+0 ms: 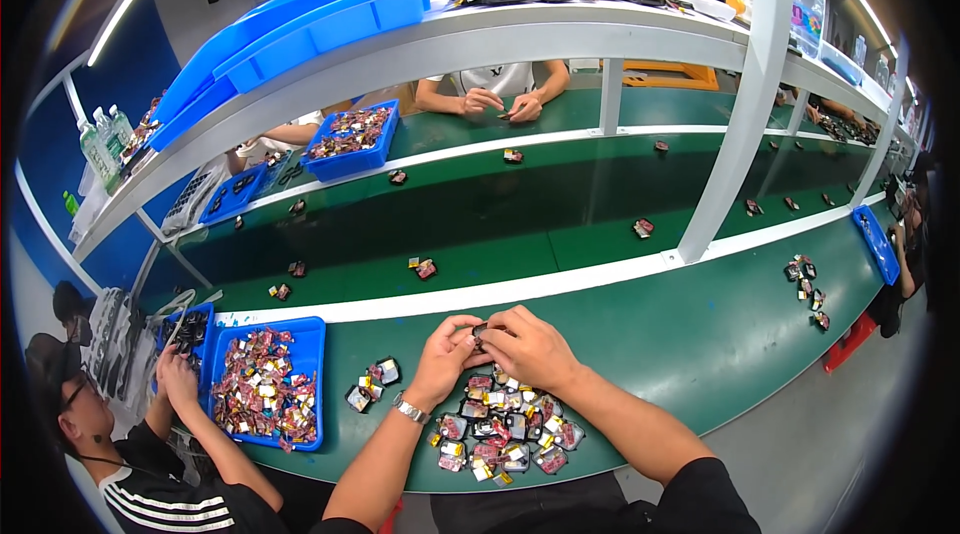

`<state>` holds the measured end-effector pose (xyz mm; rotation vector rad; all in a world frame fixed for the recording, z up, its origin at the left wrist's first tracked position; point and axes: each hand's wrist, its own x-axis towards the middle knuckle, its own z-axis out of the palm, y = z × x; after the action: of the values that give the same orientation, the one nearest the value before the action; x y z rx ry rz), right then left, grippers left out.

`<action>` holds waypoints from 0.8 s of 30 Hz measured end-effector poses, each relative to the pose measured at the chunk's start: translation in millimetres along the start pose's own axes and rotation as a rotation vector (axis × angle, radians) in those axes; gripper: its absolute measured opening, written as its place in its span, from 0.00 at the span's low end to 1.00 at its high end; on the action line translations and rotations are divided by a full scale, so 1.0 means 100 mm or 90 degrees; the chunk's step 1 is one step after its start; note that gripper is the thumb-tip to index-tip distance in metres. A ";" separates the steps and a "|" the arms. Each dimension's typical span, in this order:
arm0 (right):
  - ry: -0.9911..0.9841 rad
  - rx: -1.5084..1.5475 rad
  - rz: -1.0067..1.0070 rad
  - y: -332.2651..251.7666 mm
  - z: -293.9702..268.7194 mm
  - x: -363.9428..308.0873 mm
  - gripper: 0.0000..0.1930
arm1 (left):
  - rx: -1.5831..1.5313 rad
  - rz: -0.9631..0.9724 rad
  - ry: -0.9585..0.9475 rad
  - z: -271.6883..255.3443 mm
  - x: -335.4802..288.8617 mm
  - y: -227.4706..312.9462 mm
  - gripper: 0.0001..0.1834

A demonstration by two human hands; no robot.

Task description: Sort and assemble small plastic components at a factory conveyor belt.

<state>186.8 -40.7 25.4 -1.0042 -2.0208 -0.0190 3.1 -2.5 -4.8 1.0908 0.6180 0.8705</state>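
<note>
Above the near edge of the green bench, my left hand and my right hand meet with fingers closed on a small black casing. Fingers cover most of it, so its inside cannot be made out. My left wrist wears a metal watch. Right below my hands lies a pile of small electronic units: dark casings with red circuit boards and silver batteries with yellow tape. To the left of my left forearm sits a smaller group of similar units.
A blue tray full of red boards and batteries stands at left, beside a co-worker. Beyond a white rail, a green conveyor carries scattered units. A shelf post rises ahead right. More units lie far right.
</note>
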 end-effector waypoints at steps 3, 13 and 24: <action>0.008 -0.035 0.013 0.00 0.03 -0.01 0.12 | -0.012 0.006 -0.009 0.00 0.02 -0.04 0.13; 0.033 -0.107 -0.038 -0.04 0.07 0.03 0.12 | -0.006 0.010 0.017 0.02 0.01 -0.02 0.13; 0.035 -0.048 0.027 0.04 0.10 -0.01 0.08 | -0.011 -0.001 0.025 0.06 0.02 0.01 0.13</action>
<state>183.3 -35.0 17.1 -1.0812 -1.9617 -0.0991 8.4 -3.5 -1.5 1.0592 0.6424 0.8960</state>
